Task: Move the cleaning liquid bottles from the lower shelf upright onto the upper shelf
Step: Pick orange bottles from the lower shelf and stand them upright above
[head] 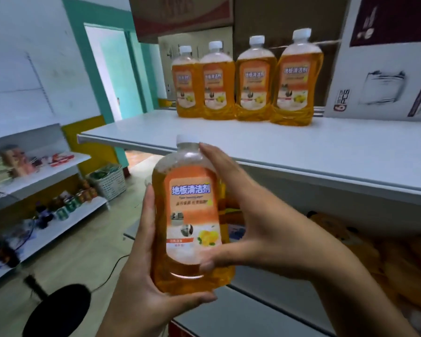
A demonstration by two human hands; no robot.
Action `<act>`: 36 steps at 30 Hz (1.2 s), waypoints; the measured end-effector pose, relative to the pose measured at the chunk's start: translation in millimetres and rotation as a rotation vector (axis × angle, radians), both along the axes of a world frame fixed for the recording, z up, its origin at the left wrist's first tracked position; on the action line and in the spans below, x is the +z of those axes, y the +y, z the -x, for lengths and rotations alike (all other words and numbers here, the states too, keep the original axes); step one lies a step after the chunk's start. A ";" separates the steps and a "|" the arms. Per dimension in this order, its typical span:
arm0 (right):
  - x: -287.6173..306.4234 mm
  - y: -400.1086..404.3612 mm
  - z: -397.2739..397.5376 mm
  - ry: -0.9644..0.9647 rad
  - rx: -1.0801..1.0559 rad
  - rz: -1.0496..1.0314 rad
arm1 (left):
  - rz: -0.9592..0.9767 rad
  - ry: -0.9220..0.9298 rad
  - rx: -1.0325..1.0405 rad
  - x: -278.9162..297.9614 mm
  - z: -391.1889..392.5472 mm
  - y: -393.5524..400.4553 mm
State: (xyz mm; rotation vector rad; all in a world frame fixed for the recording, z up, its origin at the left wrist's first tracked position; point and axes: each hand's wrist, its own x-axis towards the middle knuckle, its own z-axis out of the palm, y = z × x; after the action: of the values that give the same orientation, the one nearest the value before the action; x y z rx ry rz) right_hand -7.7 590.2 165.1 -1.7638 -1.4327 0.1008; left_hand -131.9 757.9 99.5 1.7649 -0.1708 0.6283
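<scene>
Below the upper shelf (301,152), both hands hold an upright orange bottle (192,215): left hand (141,271) cupped under its base, right hand (248,215) clamped along its side. Farther back, four bottles (248,79) stand upright in a row.

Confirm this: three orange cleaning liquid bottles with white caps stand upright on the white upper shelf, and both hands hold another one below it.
Wrong count: the head view shows four orange cleaning liquid bottles with white caps upright on the white upper shelf, not three. The left hand and right hand do hold a fifth orange bottle below it.
</scene>
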 end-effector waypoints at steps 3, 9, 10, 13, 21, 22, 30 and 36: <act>23.2 -2.7 14.1 -0.026 -0.055 -0.127 | -0.123 -0.109 -0.124 31.6 -8.5 15.1; 72.6 -30.3 13.6 -0.190 -0.247 -0.240 | -0.252 -0.287 -0.412 85.4 -67.1 8.8; 78.8 -35.5 10.1 -0.210 -0.273 -0.244 | -0.275 -0.298 -0.453 92.9 -79.9 4.7; 91.3 -54.3 0.4 -0.250 -0.421 -0.208 | -0.424 -0.308 -0.489 109.7 -114.7 -13.8; 90.3 -101.0 -10.9 -0.376 -0.742 -0.054 | -0.757 -0.256 -0.426 109.0 -163.7 -57.3; 87.9 -104.5 -12.1 -0.390 -0.769 -0.057 | -0.780 -0.263 -0.412 108.5 -167.4 -60.6; 83.3 -112.2 -67.8 -0.552 -0.913 0.057 | -1.031 0.122 -0.291 109.3 -193.9 -68.2; 87.3 -117.3 -126.4 -0.574 -0.988 0.169 | -1.178 0.158 -0.232 108.8 -197.5 -67.6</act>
State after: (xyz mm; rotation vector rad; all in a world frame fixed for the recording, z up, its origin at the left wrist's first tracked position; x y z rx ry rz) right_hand 118.7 472.9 252.4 -2.5751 -0.7462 -0.8787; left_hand 65.6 690.2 208.3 2.8428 -0.7349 0.1797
